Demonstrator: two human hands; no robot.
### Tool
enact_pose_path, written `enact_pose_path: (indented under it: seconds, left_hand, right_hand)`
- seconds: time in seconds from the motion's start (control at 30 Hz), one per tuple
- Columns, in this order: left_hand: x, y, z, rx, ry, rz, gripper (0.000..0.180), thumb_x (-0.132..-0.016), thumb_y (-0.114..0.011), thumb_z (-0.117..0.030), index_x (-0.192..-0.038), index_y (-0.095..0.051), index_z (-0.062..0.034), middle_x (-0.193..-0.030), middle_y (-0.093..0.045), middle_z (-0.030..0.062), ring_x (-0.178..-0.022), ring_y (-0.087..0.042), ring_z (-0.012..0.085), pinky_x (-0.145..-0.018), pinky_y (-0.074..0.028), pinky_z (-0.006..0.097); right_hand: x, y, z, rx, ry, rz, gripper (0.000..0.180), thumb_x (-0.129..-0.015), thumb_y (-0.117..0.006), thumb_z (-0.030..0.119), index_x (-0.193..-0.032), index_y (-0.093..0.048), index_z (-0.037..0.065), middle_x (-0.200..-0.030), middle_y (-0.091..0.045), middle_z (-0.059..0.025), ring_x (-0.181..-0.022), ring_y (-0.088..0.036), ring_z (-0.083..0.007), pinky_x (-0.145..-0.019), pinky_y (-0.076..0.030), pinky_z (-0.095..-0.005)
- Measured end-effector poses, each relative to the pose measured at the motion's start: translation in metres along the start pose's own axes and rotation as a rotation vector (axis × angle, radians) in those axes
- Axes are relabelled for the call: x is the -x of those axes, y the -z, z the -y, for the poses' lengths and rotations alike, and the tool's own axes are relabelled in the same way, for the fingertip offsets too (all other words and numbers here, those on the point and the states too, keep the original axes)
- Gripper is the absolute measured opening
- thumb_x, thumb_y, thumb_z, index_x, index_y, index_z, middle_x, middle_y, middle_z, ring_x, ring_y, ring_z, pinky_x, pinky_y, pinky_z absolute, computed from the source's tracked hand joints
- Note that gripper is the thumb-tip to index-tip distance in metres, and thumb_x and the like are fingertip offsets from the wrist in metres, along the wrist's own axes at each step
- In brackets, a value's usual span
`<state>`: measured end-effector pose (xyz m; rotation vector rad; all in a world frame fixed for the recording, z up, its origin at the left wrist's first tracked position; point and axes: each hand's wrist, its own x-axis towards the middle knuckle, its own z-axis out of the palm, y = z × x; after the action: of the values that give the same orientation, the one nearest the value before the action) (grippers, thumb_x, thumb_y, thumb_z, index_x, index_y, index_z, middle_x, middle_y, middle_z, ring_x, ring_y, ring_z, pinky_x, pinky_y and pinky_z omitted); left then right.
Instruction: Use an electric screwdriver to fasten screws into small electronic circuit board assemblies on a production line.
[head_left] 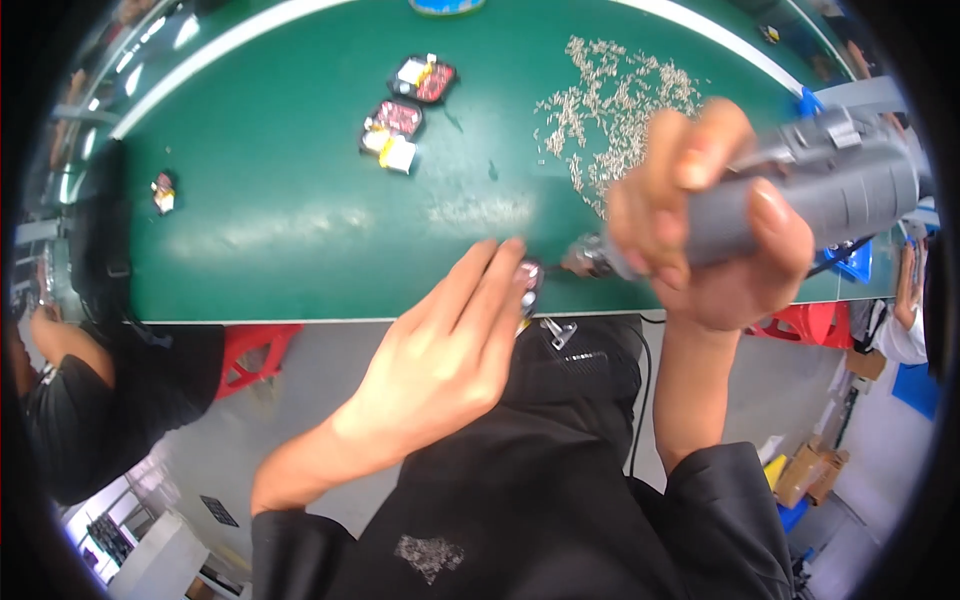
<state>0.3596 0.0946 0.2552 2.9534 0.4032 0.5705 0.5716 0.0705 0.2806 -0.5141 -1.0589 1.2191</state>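
Note:
At the near edge of the green table (340,285), my left hand (445,350) holds a small black-cased electronic unit (531,285), its fingers together and covering most of it. My right hand (715,210) is wrapped around a grey electric screwdriver (830,195), which lies nearly level with its tip toward the unit. Motion blurs the tool's front end, so I cannot tell whether the bit touches the unit. Beyond my right hand, many small silvery screws (625,110) are scattered over the table.
Two similar units (425,80) (392,135) with yellow and white parts lie farther back. A smaller piece (163,192) sits at the left. Red stools (255,355) stand below the table. A blue tray (852,262) is at the right, and another person's arm (70,345) shows at the left.

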Motion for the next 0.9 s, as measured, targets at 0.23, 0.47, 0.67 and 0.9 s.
enact_pose_path:
  seconds: [0.23,0.47,0.67,0.9]
  left_hand:
    - [0.049,0.036,0.072,-0.48,0.687,-0.124,0.049,-0.085,-0.058,0.003,-0.132,-0.046,0.0011,-0.13,-0.05,0.0219,-0.12,-0.047,0.0372,-0.101,-0.038,0.043]
    - [-0.047,0.008,0.058,-0.06,0.338,-0.241,0.028,-0.078,-0.065,0.005,-0.106,-0.064,-0.0001,-0.107,-0.063,0.0136,-0.098,-0.061,0.0292,-0.084,-0.049,0.037]
    - [-0.098,-0.019,0.057,-0.041,0.227,-0.118,0.018,-0.076,-0.067,0.003,-0.094,-0.064,0.0011,-0.093,-0.061,0.0107,-0.084,-0.06,0.0283,-0.074,-0.049,0.037]
    - [-0.104,-0.026,0.062,-0.194,0.069,-0.066,0.013,-0.075,-0.066,0.002,-0.088,-0.064,-0.0003,-0.087,-0.059,0.0068,-0.078,-0.059,0.0244,-0.065,-0.049,0.036]
  right_hand:
    - [0.07,0.046,0.026,-0.188,0.197,-0.492,0.026,-0.09,-0.047,0.028,-0.094,-0.051,0.003,-0.068,-0.045,-0.0037,-0.04,-0.033,-0.0067,-0.047,-0.035,-0.0247]
    - [0.091,0.05,0.018,-0.373,0.244,-0.629,0.019,-0.09,-0.048,0.024,-0.089,-0.048,0.005,-0.066,-0.043,-0.0039,-0.041,-0.033,-0.0077,-0.048,-0.035,-0.0256]
    - [0.094,0.054,0.016,-0.448,0.236,-0.571,0.018,-0.091,-0.045,0.022,-0.09,-0.047,0.004,-0.068,-0.045,-0.0055,-0.041,-0.035,-0.0093,-0.049,-0.038,-0.027]
    - [0.096,0.058,0.016,-0.499,0.236,-0.525,0.019,-0.091,-0.043,0.022,-0.092,-0.048,0.004,-0.069,-0.048,-0.0065,-0.041,-0.037,-0.01,-0.048,-0.038,-0.0281]
